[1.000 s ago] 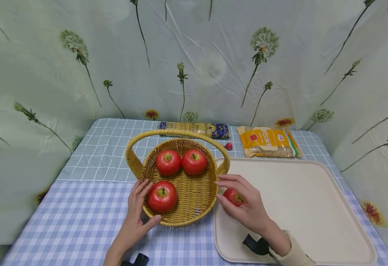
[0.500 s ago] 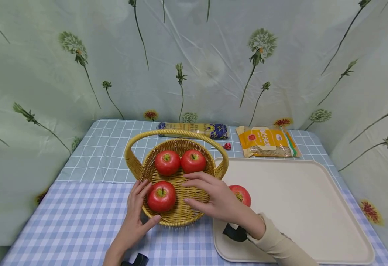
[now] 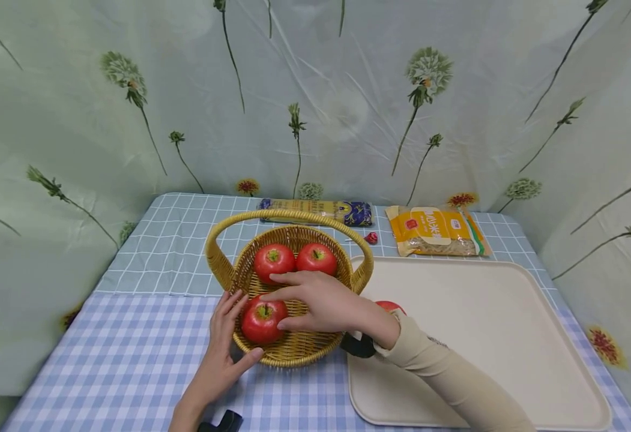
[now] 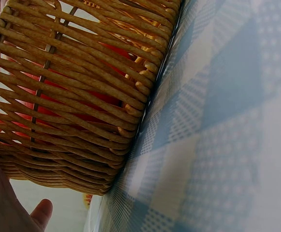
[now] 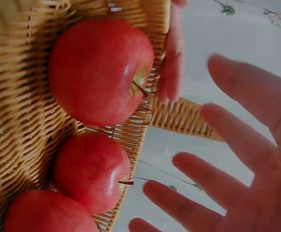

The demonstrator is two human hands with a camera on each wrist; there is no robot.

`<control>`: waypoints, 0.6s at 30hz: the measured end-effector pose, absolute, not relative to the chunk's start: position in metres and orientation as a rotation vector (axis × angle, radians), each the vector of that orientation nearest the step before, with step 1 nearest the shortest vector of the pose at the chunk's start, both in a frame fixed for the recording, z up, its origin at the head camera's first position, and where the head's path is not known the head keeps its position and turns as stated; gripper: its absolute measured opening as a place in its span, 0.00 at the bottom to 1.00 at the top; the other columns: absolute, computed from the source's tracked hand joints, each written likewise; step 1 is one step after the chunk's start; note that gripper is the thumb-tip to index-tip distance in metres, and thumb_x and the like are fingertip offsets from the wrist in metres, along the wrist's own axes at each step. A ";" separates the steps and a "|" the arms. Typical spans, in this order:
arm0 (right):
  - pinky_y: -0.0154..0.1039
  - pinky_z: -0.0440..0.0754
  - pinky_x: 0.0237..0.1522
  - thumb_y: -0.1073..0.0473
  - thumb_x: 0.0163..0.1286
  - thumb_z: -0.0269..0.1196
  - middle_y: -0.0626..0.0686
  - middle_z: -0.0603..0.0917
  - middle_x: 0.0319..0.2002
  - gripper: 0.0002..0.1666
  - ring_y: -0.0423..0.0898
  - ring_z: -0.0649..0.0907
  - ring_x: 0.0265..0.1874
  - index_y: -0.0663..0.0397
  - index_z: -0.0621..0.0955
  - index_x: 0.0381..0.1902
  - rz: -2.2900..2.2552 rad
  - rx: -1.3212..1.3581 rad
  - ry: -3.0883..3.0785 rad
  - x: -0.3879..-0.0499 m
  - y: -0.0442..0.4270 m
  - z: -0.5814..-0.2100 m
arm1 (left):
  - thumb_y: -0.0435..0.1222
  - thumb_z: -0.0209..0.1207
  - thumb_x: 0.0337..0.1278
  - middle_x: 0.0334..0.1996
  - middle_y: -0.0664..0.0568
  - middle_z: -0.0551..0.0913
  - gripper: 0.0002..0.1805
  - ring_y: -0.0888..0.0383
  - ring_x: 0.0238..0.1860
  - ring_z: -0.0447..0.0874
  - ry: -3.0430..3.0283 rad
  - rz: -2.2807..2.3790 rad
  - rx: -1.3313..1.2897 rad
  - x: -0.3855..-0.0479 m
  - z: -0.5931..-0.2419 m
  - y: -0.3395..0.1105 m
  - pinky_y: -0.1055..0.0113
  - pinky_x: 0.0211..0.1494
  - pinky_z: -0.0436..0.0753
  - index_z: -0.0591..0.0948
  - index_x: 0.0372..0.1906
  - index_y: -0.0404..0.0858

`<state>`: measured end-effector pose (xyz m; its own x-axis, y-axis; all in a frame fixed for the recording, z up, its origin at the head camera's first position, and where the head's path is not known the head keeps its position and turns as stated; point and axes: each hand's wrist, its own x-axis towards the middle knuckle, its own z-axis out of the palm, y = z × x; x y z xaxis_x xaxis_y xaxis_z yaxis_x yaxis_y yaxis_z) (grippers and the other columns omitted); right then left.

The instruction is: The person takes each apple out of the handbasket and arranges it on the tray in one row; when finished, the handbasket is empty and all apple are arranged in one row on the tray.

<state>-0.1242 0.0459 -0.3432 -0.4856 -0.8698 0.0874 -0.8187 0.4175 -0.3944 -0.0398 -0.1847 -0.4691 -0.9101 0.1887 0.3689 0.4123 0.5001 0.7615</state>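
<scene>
A yellow wicker basket point(image 3: 287, 362) stands on the blue-checked desk point(image 3: 115, 360), its tall arched handle point(image 3: 288, 214) running from left to right. Three red apples sit inside: a near-left apple point(image 3: 260, 327), a far-left apple point(image 3: 272, 264) and a far-right apple point(image 3: 317, 259), the two far ones side by side.

The person's right hand point(image 3: 315, 303) reaches in over the basket's right rim and hangs above the near-left apple. From the right wrist I can see its fingers point(image 5: 232, 137) spread well apart, holding nothing. The left hand point(image 3: 223, 345) rests against the basket's left side, fingers nearly straight along the rim, thumb stretched out toward the near edge; it isn't gripping an apple.

To the right, a pale tray point(image 3: 493, 342) carries a fourth apple point(image 3: 389, 306), mostly hidden behind the right forearm point(image 3: 382, 324). On the far side lie a long blue-and-yellow packet point(image 3: 317, 211), an orange bag point(image 3: 428, 228) to its right, and a small red thing on a thin stick point(image 3: 371, 238). A flower-printed curtain point(image 3: 342, 114) hangs behind.
</scene>
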 end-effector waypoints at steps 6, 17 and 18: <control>0.45 0.69 0.59 0.44 0.62 0.65 0.49 0.67 0.67 0.30 0.47 0.70 0.63 0.37 0.76 0.63 -0.383 -1.502 2.484 -0.136 0.034 -0.345 | 0.36 0.68 0.45 0.73 0.49 0.48 0.49 0.47 0.72 0.29 -2.509 -1.371 -0.517 -0.040 -0.469 -0.185 0.28 0.59 0.47 0.55 0.73 0.42; 0.44 0.73 0.54 0.46 0.59 0.69 0.48 0.70 0.65 0.33 0.44 0.71 0.62 0.35 0.75 0.63 -0.266 -1.406 2.429 -0.143 0.019 -0.353 | 0.36 0.68 0.45 0.72 0.49 0.48 0.48 0.47 0.72 0.30 -2.503 -1.375 -0.508 -0.040 -0.469 -0.185 0.28 0.59 0.47 0.56 0.73 0.39; 0.43 0.72 0.56 0.47 0.59 0.69 0.47 0.72 0.64 0.32 0.43 0.71 0.62 0.36 0.76 0.63 -0.279 -1.408 2.420 -0.144 0.018 -0.354 | 0.36 0.68 0.45 0.72 0.49 0.48 0.48 0.47 0.72 0.30 -2.504 -1.374 -0.507 -0.040 -0.469 -0.185 0.28 0.59 0.47 0.56 0.73 0.39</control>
